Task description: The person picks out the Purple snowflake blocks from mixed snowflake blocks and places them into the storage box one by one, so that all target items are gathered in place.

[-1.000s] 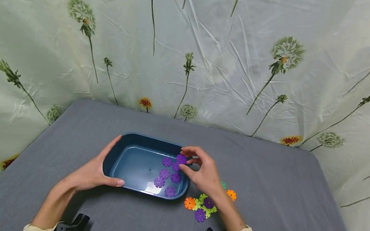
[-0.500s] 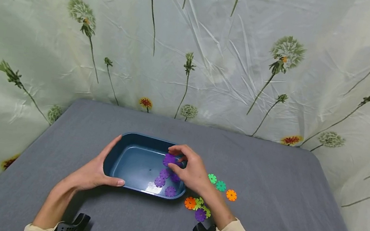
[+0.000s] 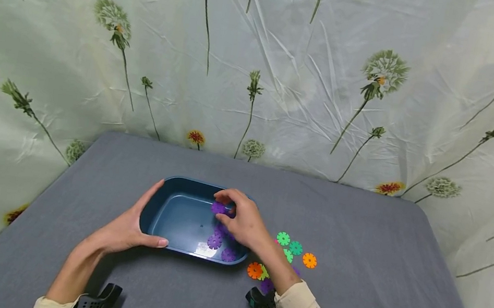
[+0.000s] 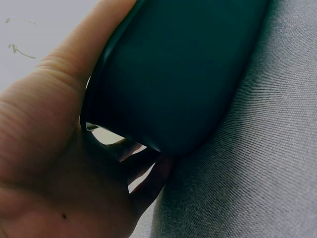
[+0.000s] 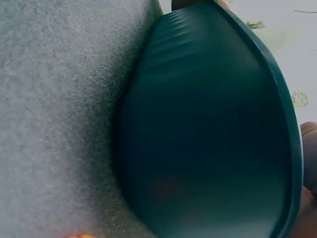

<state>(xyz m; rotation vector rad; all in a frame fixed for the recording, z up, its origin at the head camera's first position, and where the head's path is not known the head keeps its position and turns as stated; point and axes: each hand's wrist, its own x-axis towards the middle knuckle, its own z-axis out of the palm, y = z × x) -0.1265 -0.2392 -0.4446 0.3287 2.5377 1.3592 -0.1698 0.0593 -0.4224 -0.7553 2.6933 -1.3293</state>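
A dark blue plastic tub [image 3: 185, 221] stands on the table. My left hand [image 3: 122, 228] grips its left end, thumb on the near rim and fingers around the far left corner. The left wrist view has the tub's outer wall [image 4: 178, 64] between thumb and fingers. Over the tub's right half, my right hand [image 3: 242, 222] pinches a purple notched interlocking disc [image 3: 218, 208] between thumb and fingers. Several more purple discs [image 3: 214, 241] lie on the tub floor below, partly hidden by that hand. The tub wall [image 5: 208, 129] fills much of the right wrist view.
Right of the tub, loose discs lie on the grey cloth [image 3: 353, 274]: an orange disc [image 3: 310, 260], a teal disc [image 3: 296, 248], a green disc [image 3: 283, 238] and others, some under the right forearm. A floral curtain [image 3: 305, 78] hangs behind the table.
My right hand has moved left over the tub with the purple disc between its fingers, uncovering green and teal discs on the table. The left hand and tub have hardly moved.
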